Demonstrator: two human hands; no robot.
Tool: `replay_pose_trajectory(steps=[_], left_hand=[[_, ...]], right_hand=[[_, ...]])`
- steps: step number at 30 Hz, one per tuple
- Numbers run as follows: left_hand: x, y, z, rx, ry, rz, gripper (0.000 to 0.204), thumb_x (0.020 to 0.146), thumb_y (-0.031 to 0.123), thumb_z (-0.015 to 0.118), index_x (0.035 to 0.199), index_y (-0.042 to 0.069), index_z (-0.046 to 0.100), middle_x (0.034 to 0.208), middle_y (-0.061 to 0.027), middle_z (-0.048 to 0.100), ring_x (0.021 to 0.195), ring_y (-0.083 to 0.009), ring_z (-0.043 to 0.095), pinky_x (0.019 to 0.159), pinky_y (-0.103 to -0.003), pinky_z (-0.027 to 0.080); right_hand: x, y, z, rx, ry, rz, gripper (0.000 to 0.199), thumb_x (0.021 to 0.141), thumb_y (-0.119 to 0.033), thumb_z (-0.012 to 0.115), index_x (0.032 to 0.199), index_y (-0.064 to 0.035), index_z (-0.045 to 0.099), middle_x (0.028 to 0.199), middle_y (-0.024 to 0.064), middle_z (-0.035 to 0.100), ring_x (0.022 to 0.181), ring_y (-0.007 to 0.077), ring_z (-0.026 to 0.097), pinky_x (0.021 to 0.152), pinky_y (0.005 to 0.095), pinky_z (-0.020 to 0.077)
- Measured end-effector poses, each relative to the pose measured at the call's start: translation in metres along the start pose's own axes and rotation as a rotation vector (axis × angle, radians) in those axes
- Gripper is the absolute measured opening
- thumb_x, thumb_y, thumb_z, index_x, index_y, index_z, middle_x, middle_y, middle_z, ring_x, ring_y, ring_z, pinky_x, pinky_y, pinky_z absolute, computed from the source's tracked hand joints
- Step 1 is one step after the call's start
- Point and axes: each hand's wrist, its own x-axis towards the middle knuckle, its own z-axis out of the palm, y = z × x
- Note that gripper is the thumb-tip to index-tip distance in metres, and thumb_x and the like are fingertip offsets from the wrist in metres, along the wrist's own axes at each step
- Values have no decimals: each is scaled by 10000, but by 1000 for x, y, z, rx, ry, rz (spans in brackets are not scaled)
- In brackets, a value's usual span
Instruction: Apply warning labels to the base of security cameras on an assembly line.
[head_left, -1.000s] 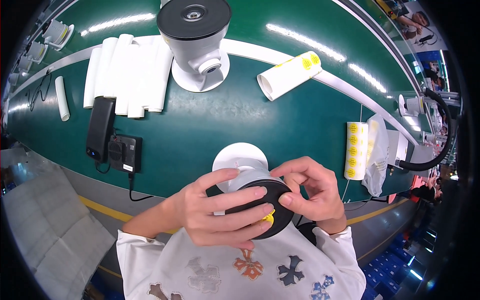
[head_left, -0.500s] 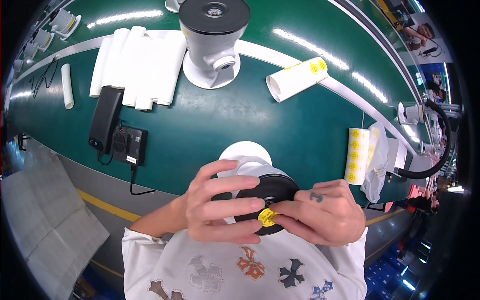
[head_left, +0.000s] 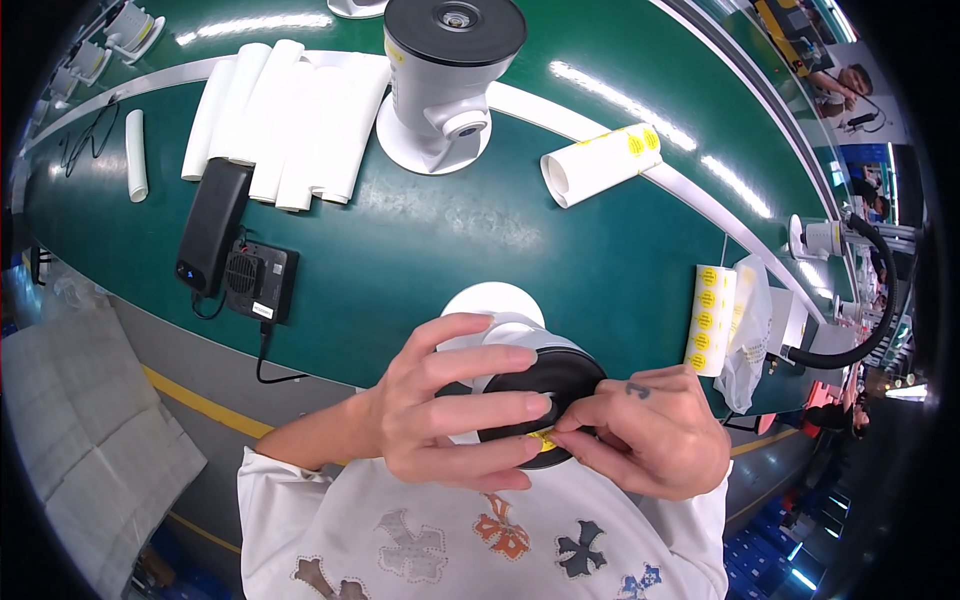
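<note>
Right hand (head_left: 650, 432) pinches yellow sticker (head_left: 547, 441) by its edge over black face (head_left: 572, 378) of white unit (head_left: 525, 333), left hand (head_left: 435, 415) splayed across it, clamping can't tell, at green bench's (head_left: 340, 310) near edge; best go slow, low-angle, unit braced.

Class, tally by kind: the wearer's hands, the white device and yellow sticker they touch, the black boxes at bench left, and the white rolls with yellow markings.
Hands: 2 (left hand, right hand)
White device: 1
Yellow sticker: 1
Black boxes: 2 (long box, square box)
White rolls: 2 (upper roll, right-hand roll)
Total: 8
</note>
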Motion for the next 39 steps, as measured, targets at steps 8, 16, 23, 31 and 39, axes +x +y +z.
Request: replay_pose_trajectory(steps=[8, 16, 23, 31, 39], left_hand=[[13, 18, -1, 139, -48, -257, 240, 665, 254, 811, 815, 155, 652, 1179, -61, 639, 1115, -374, 575, 964, -584, 388], [8, 25, -3, 211, -138, -128, 197, 678, 226, 809, 850, 199, 716, 1131, 26, 620, 1106, -335, 560, 970, -632, 374], [9, 28, 0, 254, -92, -63, 224, 686, 230, 812, 879, 176, 713, 1131, 39, 609, 1079, -300, 574, 967, -649, 384], [3, 19, 1, 5, -47, -187, 359, 750, 262, 816, 967, 68, 605, 1168, -141, 623, 1093, -394, 615, 979, -617, 424], [3, 15, -1, -77, -44, -201, 473, 742, 292, 829, 1050, 66, 550, 1181, -207, 608, 1084, -409, 622, 932, -582, 482]], right_hand=[[-9, 1, 8, -187, 82, -180, 187, 679, -97, 733, 816, -23, 631, 640, 10, 510, 469, 103, 466, 398, 257, 318], [-11, 4, 8, -181, 92, -240, 193, 670, -89, 741, 813, -10, 638, 658, 21, 497, 480, 110, 459, 411, 254, 330], [-16, 11, 6, -181, 66, -271, 241, 632, -91, 704, 845, 13, 663, 683, 30, 489, 468, 102, 464, 406, 247, 341], [-19, -6, 2, -225, 100, -216, 215, 607, -86, 768, 790, -27, 672, 643, 16, 533, 462, 113, 475, 401, 237, 314], [-20, -18, -9, -171, 162, -219, 220, 592, -53, 801, 754, -2, 663, 621, 24, 540, 428, 109, 469, 375, 236, 303]])
